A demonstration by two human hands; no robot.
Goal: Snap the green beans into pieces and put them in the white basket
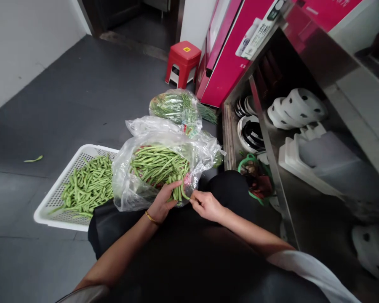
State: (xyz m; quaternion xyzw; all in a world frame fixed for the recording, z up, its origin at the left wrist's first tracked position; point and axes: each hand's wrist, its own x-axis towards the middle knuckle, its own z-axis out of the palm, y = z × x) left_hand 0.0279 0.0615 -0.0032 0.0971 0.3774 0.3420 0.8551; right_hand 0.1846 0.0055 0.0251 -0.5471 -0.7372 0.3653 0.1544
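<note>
A clear plastic bag (135,185) of long green beans (158,164) rests on my lap. My left hand (162,204), with a gold bangle at the wrist, is closed around a bunch of bean ends at the bag's mouth. My right hand (205,205) pinches one curved bean (185,194) beside that bunch. To my left on the floor, a white mesh basket (55,198) holds a pile of cut bean pieces (88,187).
A second bag of long beans (173,106) lies on the grey floor beyond my lap. A red stool (182,61) and a pink cabinet (230,54) stand behind. A steel shelf (303,168) on the right holds bowls and white trays. One stray bean (33,159) lies at left.
</note>
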